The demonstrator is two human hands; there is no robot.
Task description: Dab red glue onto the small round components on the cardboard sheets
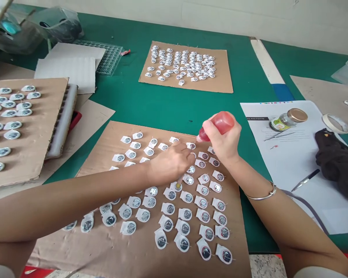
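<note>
One oversqueeze by my right hand (225,141), clamped round the bottle (224,121), could flood discs (191,146) along the cardboard (136,260)'s far edge; left hand (171,162): grip unclear.

Materials and surface finishes

The squeeze bottle (224,122) is of translucent plastic, smooth and softly glossy. Each small disc piece (202,202) pairs a mirror-bright, metallic-looking round (221,205) with a matt, paper-like tab (214,202). The large cardboard sheet (133,256) is matt and lightly creased; the tabletop (127,92), smooth with a dull sheen. The jar (279,122) is clear and glossy, its lid (297,115) of shiny metal. The bangle (260,198) is polished metal; the printed sheet (261,137), smooth paper; the bundle (338,166), matt cloth; the foam sheet (66,75), faintly ridged; the compartment tray (111,60), shiny clear plastic.
</note>
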